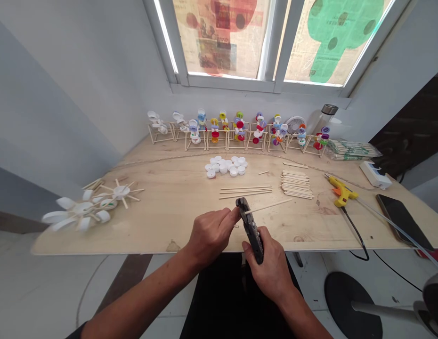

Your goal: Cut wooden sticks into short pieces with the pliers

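Though raised, left hand (pixel 211 235) on wooden stick (pixel 270 205), right hand (pixel 269 266) around pliers (pixel 251 228).

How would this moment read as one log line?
right hand: grips black cutter | left hand: touching its head | wooden stick: in its jaws

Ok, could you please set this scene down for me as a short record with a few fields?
Right hand: grips the black pliers
Left hand: fingertips at the pliers' head
Stick: thin wooden stick reaching from the pliers' head
Surface: plywood tabletop
Nearby: loose sticks, stacked sticks, white bottle caps
Right side: yellow glue gun, smartphone
Left side: white cap pinwheels
Far edge: stick-frame models with coloured caps
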`<state>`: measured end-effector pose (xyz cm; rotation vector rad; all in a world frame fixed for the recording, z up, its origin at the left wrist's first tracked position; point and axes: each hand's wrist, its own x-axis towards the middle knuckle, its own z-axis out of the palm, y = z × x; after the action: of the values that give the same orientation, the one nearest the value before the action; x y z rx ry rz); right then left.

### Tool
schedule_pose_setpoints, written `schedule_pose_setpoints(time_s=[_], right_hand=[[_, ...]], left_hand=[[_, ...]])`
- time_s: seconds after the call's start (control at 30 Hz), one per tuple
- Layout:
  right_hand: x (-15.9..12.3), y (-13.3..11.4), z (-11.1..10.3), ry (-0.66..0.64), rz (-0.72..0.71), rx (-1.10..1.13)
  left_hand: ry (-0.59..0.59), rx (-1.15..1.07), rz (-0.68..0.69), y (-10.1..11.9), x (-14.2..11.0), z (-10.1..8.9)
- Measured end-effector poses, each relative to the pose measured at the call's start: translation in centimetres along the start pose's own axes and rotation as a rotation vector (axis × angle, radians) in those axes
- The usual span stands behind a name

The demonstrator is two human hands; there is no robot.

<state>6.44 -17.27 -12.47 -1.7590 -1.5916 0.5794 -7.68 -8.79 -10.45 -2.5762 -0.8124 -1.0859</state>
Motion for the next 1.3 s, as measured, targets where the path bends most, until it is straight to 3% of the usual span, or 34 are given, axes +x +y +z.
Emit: schedule_pose_setpoints(time_s=[0.27,0.4,0.53,0.77,0.87,0.97,1.17,1.3], right_hand=[[-0.1,0.1,-0.3,-0.018,-0.013,-0.016],[0.0,0.1,-0.2,-0.013,-0.019,-0.046],[0.0,0.3,0.0,-0.011,-0.015,-0.084],[0.3,0.3,0.2,-0.026,0.005,-0.085],[0.3,0.4,0.1,-0.027,0.010,-0.066],[0.2,0.5,-0.1,-0.008,0.003,-0.067],[0.0,0.6,-0.3,-0.018,-0.014,-0.076],[0.0,0.5,-0.4,-0.035,-0.017,-0.072]], left_hand=[[-0.293,-0.433,-0.172,-0.2,1.0,-1.8],[-0.342,-0.533,-0.225,-0.3,1.6,-2.4],[-0.318,-0.475,-0.218,-0.2,1.3,-2.0],[-0.062,-0.007,-0.114,0.3,-0.1,-0.1],[-0.042,0.024,-0.065,0.2,-0.2,0.3],[-0.116,-0.146,-0.084,0.1,0.0,0.0],[-0.378,-0.530,-0.222,-0.6,1.4,-1.7],[-0.483,-0.612,-0.222,-1.0,2.2,-2.4]])
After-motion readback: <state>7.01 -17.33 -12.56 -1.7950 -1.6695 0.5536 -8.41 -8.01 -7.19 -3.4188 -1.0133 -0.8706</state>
